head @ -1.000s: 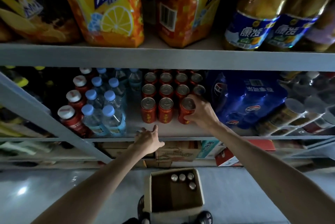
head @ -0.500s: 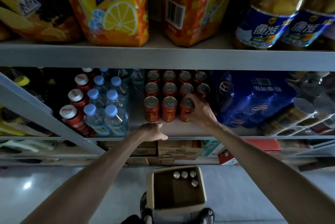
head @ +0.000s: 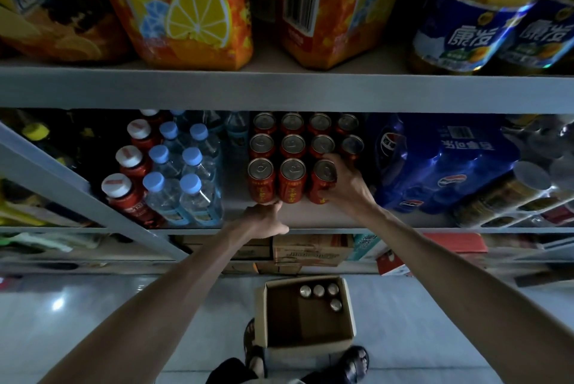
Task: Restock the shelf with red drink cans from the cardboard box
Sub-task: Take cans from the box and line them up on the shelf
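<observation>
Care: my right hand (head: 344,186) wraps the red can (head: 321,181) beside the blue pack (head: 435,166); my flat left hand (head: 264,219) should square its neighbours (head: 292,180).

- orange and yellow iced tea packs (head: 189,10), one printed with a lemon slice, along the top level
- an orange pack (head: 329,10) with a barcode, just beside them
- big amber bottles (head: 459,35) with blue labels, top right
- clear water bottles (head: 189,188) with pale blue caps, in rows lower down
- red bottles (head: 133,200) with white caps, just left of the water
- a blue shrink-wrapped cola pack (head: 441,166) on the right
- brown cartons (head: 310,251) at the bottom
- glossy pale floor (head: 93,306)
</observation>
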